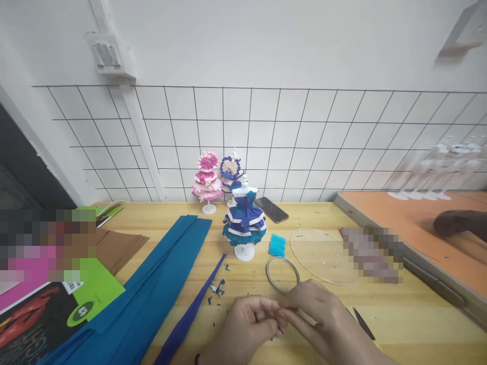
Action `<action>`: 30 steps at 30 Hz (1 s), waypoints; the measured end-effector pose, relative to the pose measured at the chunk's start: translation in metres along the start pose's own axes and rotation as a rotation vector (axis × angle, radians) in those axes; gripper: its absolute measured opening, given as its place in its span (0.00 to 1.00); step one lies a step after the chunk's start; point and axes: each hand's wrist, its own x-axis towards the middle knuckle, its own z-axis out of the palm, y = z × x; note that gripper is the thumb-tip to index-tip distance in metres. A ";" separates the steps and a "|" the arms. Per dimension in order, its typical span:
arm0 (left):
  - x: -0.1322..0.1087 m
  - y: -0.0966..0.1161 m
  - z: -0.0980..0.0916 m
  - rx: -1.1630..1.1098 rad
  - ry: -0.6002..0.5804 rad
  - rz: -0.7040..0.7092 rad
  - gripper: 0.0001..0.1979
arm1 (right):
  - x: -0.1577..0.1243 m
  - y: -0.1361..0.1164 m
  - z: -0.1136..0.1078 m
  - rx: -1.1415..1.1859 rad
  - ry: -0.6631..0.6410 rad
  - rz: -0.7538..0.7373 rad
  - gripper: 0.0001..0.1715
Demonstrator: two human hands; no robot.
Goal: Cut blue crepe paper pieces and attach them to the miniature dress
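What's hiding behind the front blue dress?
Behind the front blue dress stands another miniature dress with a cream pleated rosette; a phone lies behind to the right. Part of that rear dress's lower half is covered and can't be seen.

Straight ahead of the left hand (247, 327) and right hand (321, 317), the upright blue dress stand (245, 223) blocks the way, with a pink dress stand (207, 185) crowding behind it near the tiled wall (297, 137). To its right, a low path runs over the turquoise piece (277, 245), metal ring (283, 258) and flat clear disc (315, 253) toward the orange board (403, 215), whose raised edge obstructs. A dark blade (364, 324) lies beside the right hand. Between blue paper (167, 274) and purple strip (188, 322), a narrow lane of worktop (205, 263) opens
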 end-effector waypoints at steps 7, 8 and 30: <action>-0.007 0.007 0.010 -0.470 -0.006 -0.210 0.10 | 0.004 -0.010 -0.012 0.020 0.061 -0.127 0.09; -0.007 0.008 0.011 -0.471 -0.011 -0.210 0.10 | 0.005 -0.011 -0.014 0.020 0.061 -0.138 0.09; -0.017 -0.002 0.023 -0.037 0.029 -0.106 0.06 | 0.000 -0.007 -0.019 0.092 -0.147 0.130 0.09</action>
